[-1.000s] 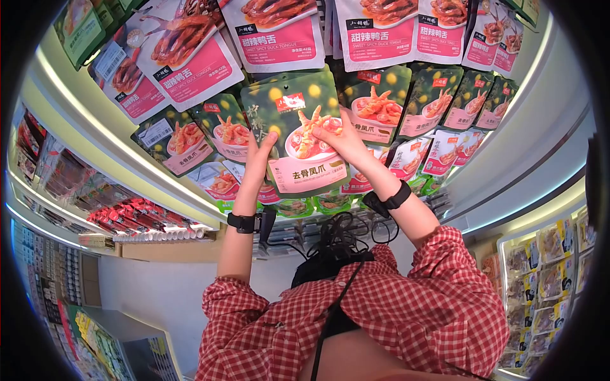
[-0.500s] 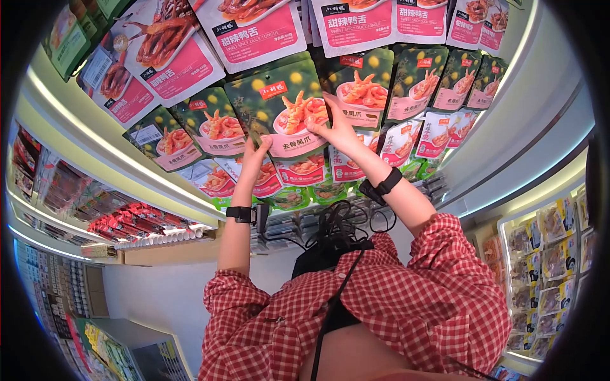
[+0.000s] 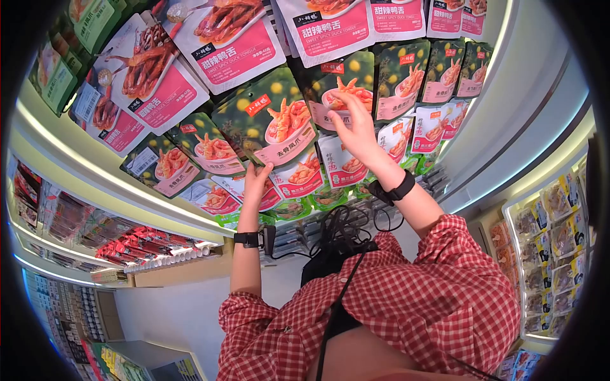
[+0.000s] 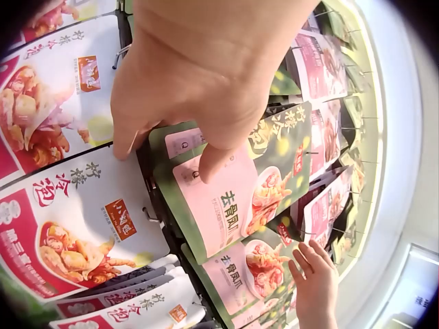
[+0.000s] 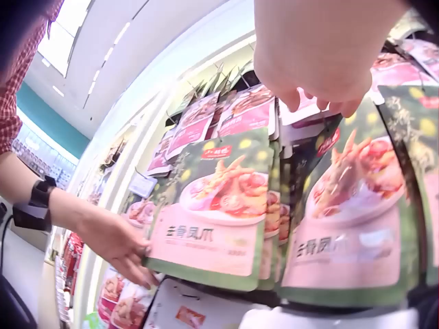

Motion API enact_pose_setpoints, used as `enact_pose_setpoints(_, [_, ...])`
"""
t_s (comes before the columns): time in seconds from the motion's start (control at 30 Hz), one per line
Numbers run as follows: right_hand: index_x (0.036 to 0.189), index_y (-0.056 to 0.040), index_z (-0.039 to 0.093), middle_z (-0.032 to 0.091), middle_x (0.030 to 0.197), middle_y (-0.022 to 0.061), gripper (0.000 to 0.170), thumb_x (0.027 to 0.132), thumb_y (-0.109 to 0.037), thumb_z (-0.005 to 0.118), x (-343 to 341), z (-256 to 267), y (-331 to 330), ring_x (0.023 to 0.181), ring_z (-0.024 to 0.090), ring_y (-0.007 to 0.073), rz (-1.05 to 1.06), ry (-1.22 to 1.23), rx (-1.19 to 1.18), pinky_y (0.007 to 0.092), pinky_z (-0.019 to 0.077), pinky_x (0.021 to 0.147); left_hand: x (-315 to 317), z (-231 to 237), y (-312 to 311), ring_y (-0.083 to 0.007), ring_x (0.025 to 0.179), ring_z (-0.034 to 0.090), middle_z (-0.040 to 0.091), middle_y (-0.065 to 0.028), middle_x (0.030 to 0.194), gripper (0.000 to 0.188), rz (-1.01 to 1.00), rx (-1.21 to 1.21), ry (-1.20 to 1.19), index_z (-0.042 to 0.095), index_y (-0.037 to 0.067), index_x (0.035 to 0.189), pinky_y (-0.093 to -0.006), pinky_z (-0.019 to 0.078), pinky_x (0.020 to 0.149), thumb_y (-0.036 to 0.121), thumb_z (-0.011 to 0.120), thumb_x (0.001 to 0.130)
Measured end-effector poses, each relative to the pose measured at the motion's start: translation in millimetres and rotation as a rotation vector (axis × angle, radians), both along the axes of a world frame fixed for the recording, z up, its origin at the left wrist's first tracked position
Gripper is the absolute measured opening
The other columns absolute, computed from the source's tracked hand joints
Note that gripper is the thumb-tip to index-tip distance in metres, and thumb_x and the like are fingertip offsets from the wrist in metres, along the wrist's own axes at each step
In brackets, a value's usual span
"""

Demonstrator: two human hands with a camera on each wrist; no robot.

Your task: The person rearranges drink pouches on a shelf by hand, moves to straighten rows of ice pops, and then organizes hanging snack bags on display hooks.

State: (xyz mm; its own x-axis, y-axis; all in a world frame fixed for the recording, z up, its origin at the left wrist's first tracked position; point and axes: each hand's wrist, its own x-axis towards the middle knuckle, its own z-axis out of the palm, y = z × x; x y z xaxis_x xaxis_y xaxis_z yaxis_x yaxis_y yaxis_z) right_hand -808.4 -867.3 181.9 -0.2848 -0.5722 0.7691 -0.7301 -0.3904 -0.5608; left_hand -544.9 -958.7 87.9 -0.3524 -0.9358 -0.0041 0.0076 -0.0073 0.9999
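A green and pink pouch (image 3: 270, 119) printed with a bowl of chicken feet hangs in the rack's middle row. My left hand (image 3: 257, 183) pinches its lower corner. In the left wrist view the thumb (image 4: 216, 161) lies on the pouch's pink front, with the other fingers partly hidden at its bottom edge. My right hand (image 3: 359, 130) is raised with nothing in it, fingers spread and slightly bent. It overlaps the neighbouring green pouch (image 3: 349, 68) in the head view; in the right wrist view its fingertips hang near that pouch's top.
Pink and white duck tongue pouches (image 3: 225, 60) hang in the row above. White and pink pouches (image 3: 343, 162) hang below, over bright green packs (image 3: 292, 209). Red packets (image 3: 143, 244) fill a shelf at left. More bagged goods (image 3: 565, 244) hang on a rack at right.
The held pouch has gone up and back from in front of me to the rack row. My right hand has let go of it and moved right; my left hand has slid to its lower corner.
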Motion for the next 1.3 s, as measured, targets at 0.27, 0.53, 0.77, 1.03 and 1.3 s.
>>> enact_pose_setpoints(0.27, [0.124,-0.0017,0.045,0.047,0.127,0.0140,0.052,0.076,-0.010,0.063,-68,55,-23,0.121,0.043,0.0303,-0.381,0.500,-0.001,0.0369,0.0384,0.098,7,24,31,-0.0164,0.074,0.065,0.066,-0.0158,0.085,0.042,-0.360,0.353,-0.637,0.063,-0.003,0.091,-0.0259,0.0537,0.063,0.038,0.056,0.088])
enact_pose_setpoints(0.53, [0.111,0.0021,0.052,0.058,0.105,0.0113,0.056,0.063,-0.017,0.072,-90,77,-52,0.106,0.053,0.0277,-0.397,0.815,0.083,0.0359,0.0433,0.091,-93,78,51,-0.0196,0.109,0.052,0.048,-0.0161,0.127,0.054,-0.530,-0.088,-0.076,0.036,-0.003,0.132,-0.0293,0.0435,0.088,0.028,0.053,0.091])
enact_pose_setpoints(0.77, [0.091,-0.0051,0.059,0.060,0.088,0.0050,0.054,0.054,-0.038,0.078,-109,105,-72,0.094,0.053,0.0197,-0.326,1.133,0.143,0.0359,0.0371,0.080,-160,99,14,-0.0243,0.128,0.035,0.034,-0.0184,0.139,0.058,-0.371,-0.293,0.003,0.027,-0.003,0.136,-0.0323,0.0294,0.103,0.026,0.050,0.092])
enact_pose_setpoints(1.03, [0.090,-0.0014,0.061,0.061,0.084,0.0060,0.067,0.061,-0.062,0.067,-107,113,-81,0.100,0.048,0.0223,-0.398,1.124,0.450,0.0412,0.0324,0.086,-181,83,20,-0.0222,0.126,0.037,0.038,-0.0168,0.136,0.052,-0.446,-0.322,-0.012,0.029,-0.001,0.135,-0.0311,0.0299,0.102,0.026,0.045,0.095])
enact_pose_setpoints(1.3, [0.095,-0.0046,0.063,0.064,0.090,0.0060,0.065,0.065,-0.062,0.063,-108,102,-88,0.105,0.051,0.0211,-0.350,1.054,0.409,0.0443,0.0297,0.091,-177,82,20,-0.0194,0.121,0.041,0.043,-0.0144,0.130,0.046,-0.417,-0.337,-0.142,0.034,0.001,0.132,-0.0282,0.0356,0.096,0.023,0.046,0.094])
